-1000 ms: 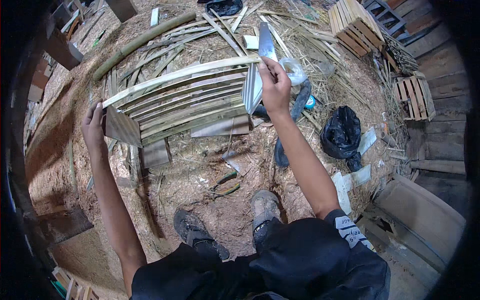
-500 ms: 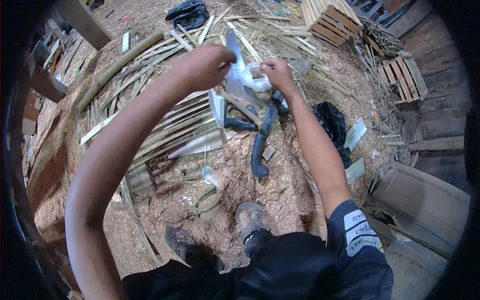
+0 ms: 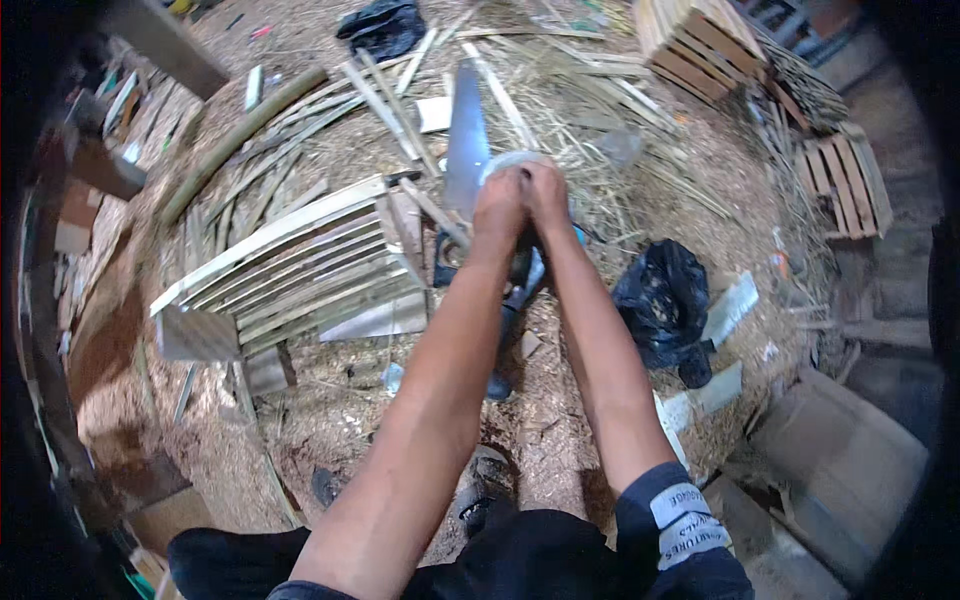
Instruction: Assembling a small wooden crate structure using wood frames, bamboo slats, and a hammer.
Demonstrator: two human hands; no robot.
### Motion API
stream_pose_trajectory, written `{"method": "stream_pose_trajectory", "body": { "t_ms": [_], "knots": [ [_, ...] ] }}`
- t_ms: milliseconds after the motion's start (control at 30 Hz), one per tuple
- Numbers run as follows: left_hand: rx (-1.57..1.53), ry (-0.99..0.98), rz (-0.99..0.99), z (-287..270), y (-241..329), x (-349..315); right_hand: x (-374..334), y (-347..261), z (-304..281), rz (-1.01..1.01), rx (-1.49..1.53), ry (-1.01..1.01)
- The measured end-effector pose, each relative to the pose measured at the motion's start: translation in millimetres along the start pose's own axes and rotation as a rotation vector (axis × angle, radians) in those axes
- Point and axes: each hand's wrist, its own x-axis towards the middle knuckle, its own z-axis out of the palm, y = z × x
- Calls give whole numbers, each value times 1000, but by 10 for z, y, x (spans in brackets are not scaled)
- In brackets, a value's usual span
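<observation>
My left hand point(image 3: 500, 205) and my right hand point(image 3: 545, 190) are pressed together in front of me, fingers closed on a whitish plastic bag point(image 3: 515, 160). Only the bag's upper edge shows; my hands cover the rest. Just left of it and beyond, a handsaw's broad metal blade point(image 3: 466, 135) points away from me, its handle end hidden. Dark, bent tube-like parts point(image 3: 500, 385) show below my wrists, mostly covered by my forearms.
A slatted wooden crate point(image 3: 300, 260) lies to the left. At the right sits an opened black plastic bag point(image 3: 660, 300); another black bag point(image 3: 385, 30) lies at the back. Wood strips and a round pole point(image 3: 235, 145) lie on the shavings-covered ground. More crates point(image 3: 710, 50) stand far right.
My left hand has come right and down to meet my right hand at the whitish bag. The bag's opening, visible earlier, is now mostly covered. My view has shifted, showing more of the crate.
</observation>
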Motion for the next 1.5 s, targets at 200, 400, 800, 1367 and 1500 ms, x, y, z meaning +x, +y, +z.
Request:
{"method": "stream_pose_trajectory", "body": {
  "t_ms": [200,400,800,1367,1500],
  "knots": [
    [-148,88,-173,-69,128,-5,85,86,-35,9,-31,-128],
    [-231,189,-168,-99,57,-34,-32,12,-100,92,105,-61],
    [-394,156,-270,-292,251,-520,-324,-379,-553,371,817,-73],
    [-1191,23,-620,-1834,544,-2013,-607,-1467,-415,-86,-157,-447],
    [-1240,-53,-716,-2355,526,-2115,-597,-1414,-315,-57,-332,-421]
  ]
}}
